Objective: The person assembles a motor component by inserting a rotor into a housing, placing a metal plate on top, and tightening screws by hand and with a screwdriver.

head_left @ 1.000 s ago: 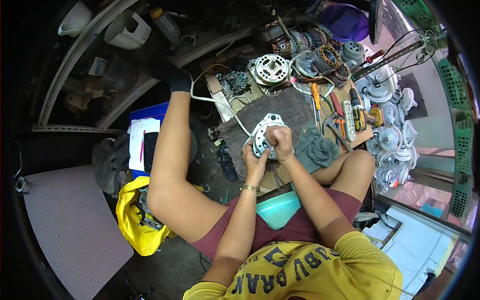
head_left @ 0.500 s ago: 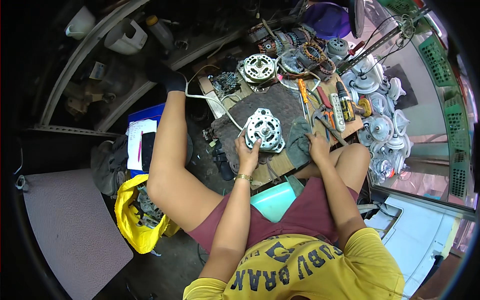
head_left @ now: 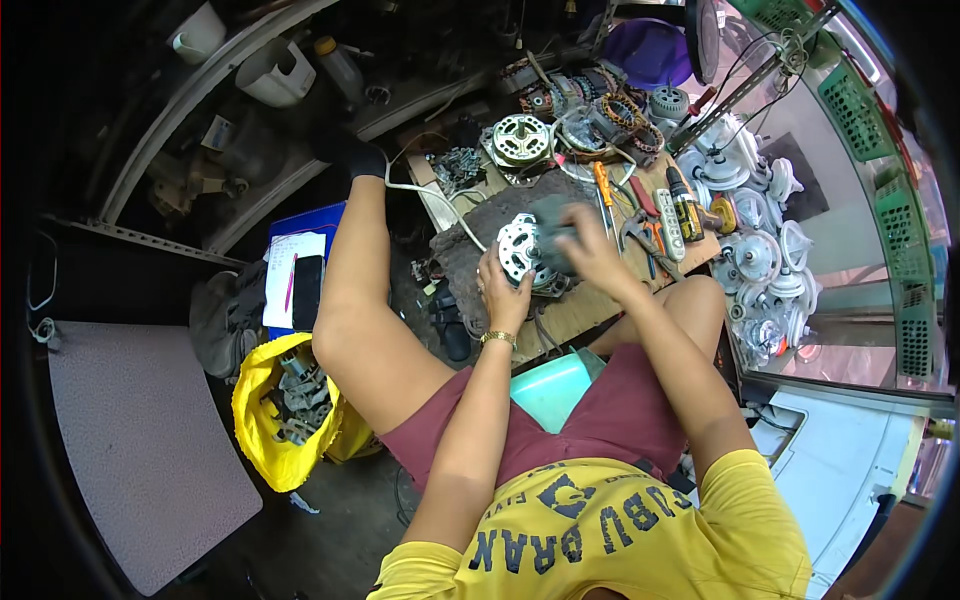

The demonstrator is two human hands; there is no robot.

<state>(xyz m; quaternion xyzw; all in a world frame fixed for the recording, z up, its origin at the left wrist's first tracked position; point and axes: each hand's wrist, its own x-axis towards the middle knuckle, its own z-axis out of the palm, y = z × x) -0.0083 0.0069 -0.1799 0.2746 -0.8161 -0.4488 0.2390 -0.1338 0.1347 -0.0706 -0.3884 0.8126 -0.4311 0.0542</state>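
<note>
A silvery round electric motor [head_left: 514, 246] with a slotted metal cover rests on a dark grey mat [head_left: 462, 243] on the low wooden worktable. My left hand [head_left: 503, 298] grips its near left rim, thumb on the side and fingers curled below. A grey-green rag [head_left: 551, 232] is bunched in my right hand [head_left: 590, 246] and pressed over the right part of the motor's face, hiding that side. Motion blurs the right fingers somewhat. From behind the motor a pale cable [head_left: 440, 195] curves away to the left.
A second motor [head_left: 520, 139] stands at the back, beside several copper-wound stators [head_left: 627, 111]. Screwdriver [head_left: 602, 186], pliers [head_left: 640, 232], power strip [head_left: 668, 226] and drill [head_left: 685, 205] lie on the right. White plastic parts [head_left: 757, 256] are heaped beyond. A yellow bag [head_left: 257, 420] of metal pieces sits at left.
My right hand has lifted the rag from the table's near right side and brought it leftward onto the motor. My left hand keeps its grip. The whole view has shifted slightly.
</note>
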